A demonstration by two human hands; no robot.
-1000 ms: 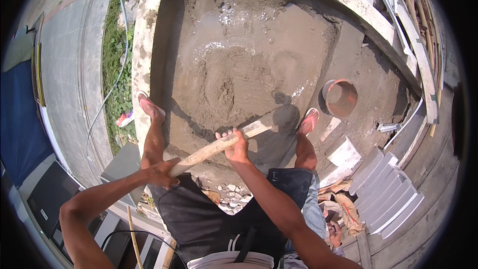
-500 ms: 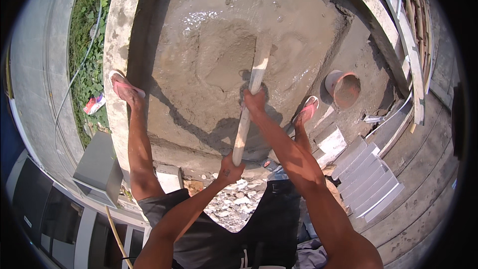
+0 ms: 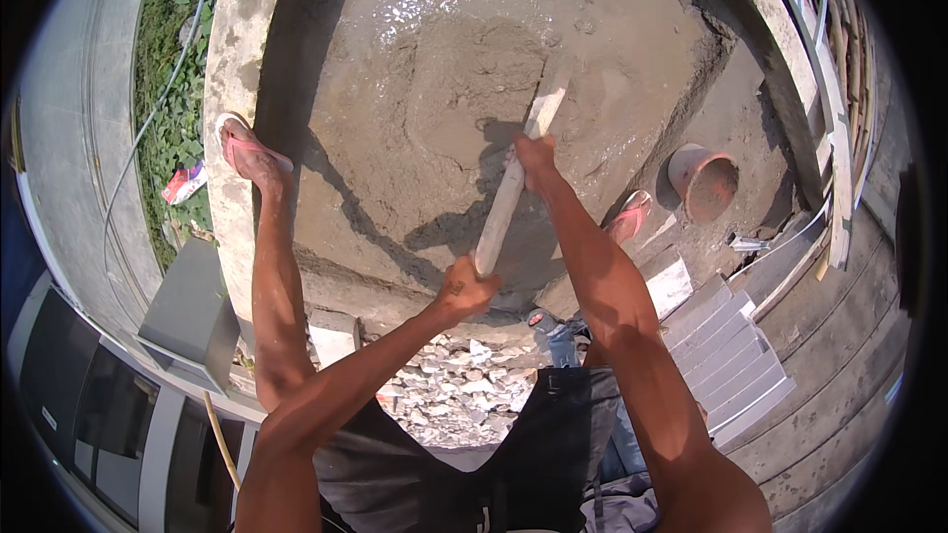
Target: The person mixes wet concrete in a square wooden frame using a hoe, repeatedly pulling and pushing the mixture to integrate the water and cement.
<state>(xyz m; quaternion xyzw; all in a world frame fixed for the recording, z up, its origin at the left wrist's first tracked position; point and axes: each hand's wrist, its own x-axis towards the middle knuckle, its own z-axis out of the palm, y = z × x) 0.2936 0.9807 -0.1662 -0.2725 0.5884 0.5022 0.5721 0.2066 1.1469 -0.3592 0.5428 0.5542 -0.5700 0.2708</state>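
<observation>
Both my hands are wrapped round a long, pale wooden handle [image 3: 502, 209] that slants up and to the right. My left hand [image 3: 470, 287] grips its near end. Farther along, my right hand [image 3: 534, 160] closes round its middle. The handle's far end goes down into wet grey cement [image 3: 425, 128], so I cannot make out what head, if any, it carries. The cement is smeared and ridged, with a watery shine at the far side. My arms' shadow falls across it.
A concrete wall [image 3: 233, 49] edges the cement on the left, with my sandalled foot [image 3: 255, 153] on it. My other foot [image 3: 629, 218] is at the right. Beyond it stands a muddy bucket [image 3: 703, 185]. Grey stacked panels [image 3: 736, 365] and rubble [image 3: 459, 390] lie nearer me.
Both hands have pushed the handle farther away and a little to the right, and its far end has shifted through the cement. The grip is unchanged. The view has shifted slightly.
</observation>
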